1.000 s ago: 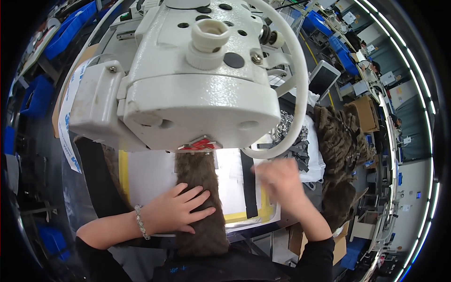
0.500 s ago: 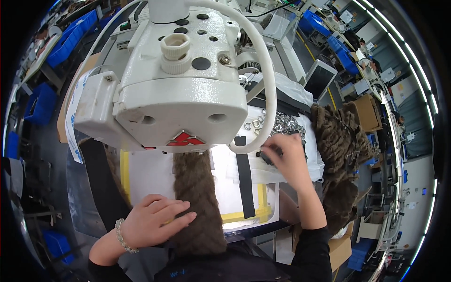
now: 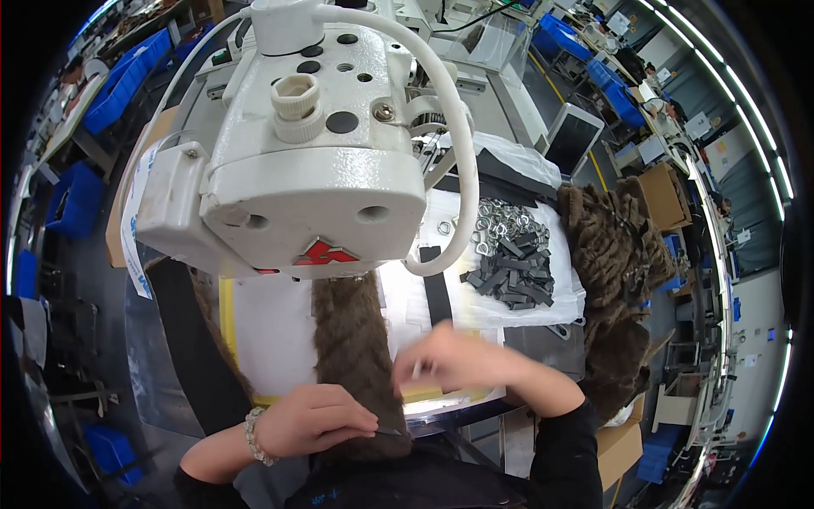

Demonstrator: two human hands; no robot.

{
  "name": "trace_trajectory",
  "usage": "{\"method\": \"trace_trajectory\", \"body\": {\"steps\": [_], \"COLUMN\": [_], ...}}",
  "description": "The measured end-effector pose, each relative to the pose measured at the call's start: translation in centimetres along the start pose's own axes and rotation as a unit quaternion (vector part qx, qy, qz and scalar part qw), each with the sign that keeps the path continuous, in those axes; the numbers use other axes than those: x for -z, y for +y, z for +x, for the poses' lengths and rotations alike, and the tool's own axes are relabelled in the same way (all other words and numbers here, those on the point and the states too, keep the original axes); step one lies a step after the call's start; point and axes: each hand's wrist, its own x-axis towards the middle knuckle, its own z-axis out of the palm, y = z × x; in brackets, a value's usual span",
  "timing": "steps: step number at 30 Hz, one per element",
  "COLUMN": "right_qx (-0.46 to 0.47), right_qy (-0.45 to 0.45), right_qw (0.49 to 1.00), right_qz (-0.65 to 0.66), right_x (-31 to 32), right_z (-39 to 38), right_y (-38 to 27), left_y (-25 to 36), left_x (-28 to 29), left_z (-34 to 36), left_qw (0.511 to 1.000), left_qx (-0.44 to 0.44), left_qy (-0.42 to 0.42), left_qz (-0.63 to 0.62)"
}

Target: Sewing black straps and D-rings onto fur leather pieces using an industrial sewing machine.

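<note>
A brown fur strip [image 3: 352, 339] runs from under the white sewing machine head [image 3: 314, 204] toward my body. My left hand [image 3: 314, 420], with a beaded bracelet at the wrist, is over the strip's near end. Its fingers are pinched together, and a small greyish sliver shows at their tips, too unclear to name. Just right of the strip, my right hand [image 3: 454, 360] is smeared by motion. Its fingers look curled in, with a pale glint by them that I cannot make out. A long black strap [image 3: 437, 293] lies partly behind that hand.
Metal D-rings [image 3: 509, 220] and short black strap pieces [image 3: 515, 276] are heaped on white sheeting at the right. Beyond them hangs bunched brown fur [image 3: 610, 233]. A wide black band [image 3: 191, 343] lies at the left. A white cable [image 3: 462, 144] loops beside the machine head.
My right hand has left the strap-piece heap and come left and nearer, beside the fur strip. My left hand has moved nearer to me, its spread fingers now pinched. The view has shifted slightly.
</note>
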Motion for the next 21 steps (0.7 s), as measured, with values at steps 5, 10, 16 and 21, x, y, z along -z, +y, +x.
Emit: {"method": "trace_trajectory", "body": {"steps": [5, 10, 16, 21], "right_qx": [-0.099, -0.138, -0.137, -0.138], "right_qy": [0.375, 0.275, 0.302, 0.245], "right_qw": [0.865, 0.908, 0.912, 0.938], "right_qz": [-0.318, -0.286, -0.242, 0.203], "right_x": [8.5, 10.9, 9.5, 1.0], "right_z": [1.0, 1.6, 2.2, 1.0], "right_y": [4.7, 5.6, 4.2, 2.7], "left_y": [1.2, 1.4, 0.9, 1.3], "left_x": [-0.4, -0.4, -0.4, -1.1], "left_z": [-0.7, -0.5, -1.3, -1.9], "left_qw": [0.993, 0.97, 0.946, 0.904], "left_qx": [-0.003, -0.01, -0.021, -0.017], "left_qy": [0.065, 0.098, 0.15, 0.244], "left_qz": [0.098, 0.221, 0.286, 0.352]}}
